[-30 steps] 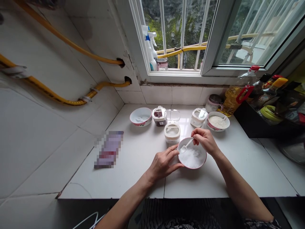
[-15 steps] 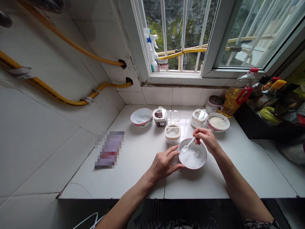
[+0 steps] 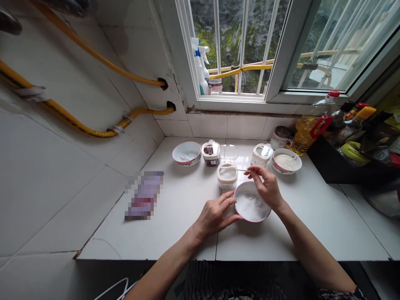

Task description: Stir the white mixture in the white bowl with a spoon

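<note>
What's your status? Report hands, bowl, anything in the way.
Left hand holding bowl at its left side. Right hand gripping white spoon at open container's mouth. Bowl upright, white grains inside. Clear lid behind container, not blocking spoon.

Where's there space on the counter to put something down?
Two bare patches: between the blurred purple item and the left hand, and between the right forearm and black box. It's crowded where the middle jar, near bowl and right hand bunch together.

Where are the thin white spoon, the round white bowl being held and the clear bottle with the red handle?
Thin white spoon [image 3: 242,170]: head view, handle.
Round white bowl [image 3: 246,188]: head view, inner wall.
Clear bottle with red handle [image 3: 303,131]: head view, body.
</note>
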Motion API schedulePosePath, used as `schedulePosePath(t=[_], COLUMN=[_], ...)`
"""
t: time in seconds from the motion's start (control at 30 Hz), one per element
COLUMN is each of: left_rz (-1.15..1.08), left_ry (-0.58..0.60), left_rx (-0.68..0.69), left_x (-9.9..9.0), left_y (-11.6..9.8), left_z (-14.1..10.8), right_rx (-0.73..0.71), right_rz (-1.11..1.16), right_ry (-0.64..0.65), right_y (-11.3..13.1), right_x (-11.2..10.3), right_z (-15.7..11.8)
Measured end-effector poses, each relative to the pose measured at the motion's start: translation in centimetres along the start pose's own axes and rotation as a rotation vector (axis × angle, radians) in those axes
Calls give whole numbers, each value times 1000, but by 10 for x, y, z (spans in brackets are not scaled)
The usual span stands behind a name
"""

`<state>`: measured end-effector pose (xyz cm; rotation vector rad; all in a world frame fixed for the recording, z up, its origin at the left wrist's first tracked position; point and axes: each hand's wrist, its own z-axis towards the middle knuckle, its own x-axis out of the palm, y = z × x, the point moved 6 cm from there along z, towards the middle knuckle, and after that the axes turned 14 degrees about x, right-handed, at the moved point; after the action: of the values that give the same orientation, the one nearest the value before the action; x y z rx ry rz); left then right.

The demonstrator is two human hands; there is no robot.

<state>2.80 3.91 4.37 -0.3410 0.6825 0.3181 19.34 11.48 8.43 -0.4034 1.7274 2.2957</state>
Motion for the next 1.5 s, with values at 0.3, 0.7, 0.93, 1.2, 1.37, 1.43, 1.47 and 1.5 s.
schedulePosePath(t=[0.3, 0.7, 0.93, 1.2, 1.37, 1.43, 1.47, 1.5], left_rz=[-2, -28, -17, -19, -20, -19, -19, -20], left_ry=[-4, 3, 2, -6, -3, -3, -2, -2], left_rx=[-2, -12, -7, 1, 3, 6, 7, 8], left_x=[0, 0, 0, 0, 0, 0, 0, 0], left_y=[1, 1, 1, 0, 0, 0, 0, 1], left_z=[-1, -1, -1, 1, 1, 1, 1, 0], right_rx=[-164, -112, 94, 355, 469, 504, 517, 527], right_rz=[-148, -294, -127, 139, 295, 334, 347, 358], right_ry=[-48, 227, 291, 230, 229, 227, 227, 226], right_y=[15, 11, 3, -11, -16, -17, -18, -19], right_x=[-13, 4, 7, -7, -5, -5, -6, -6], right_z=[-7, -11, -9, 2, 4, 5, 5, 5])
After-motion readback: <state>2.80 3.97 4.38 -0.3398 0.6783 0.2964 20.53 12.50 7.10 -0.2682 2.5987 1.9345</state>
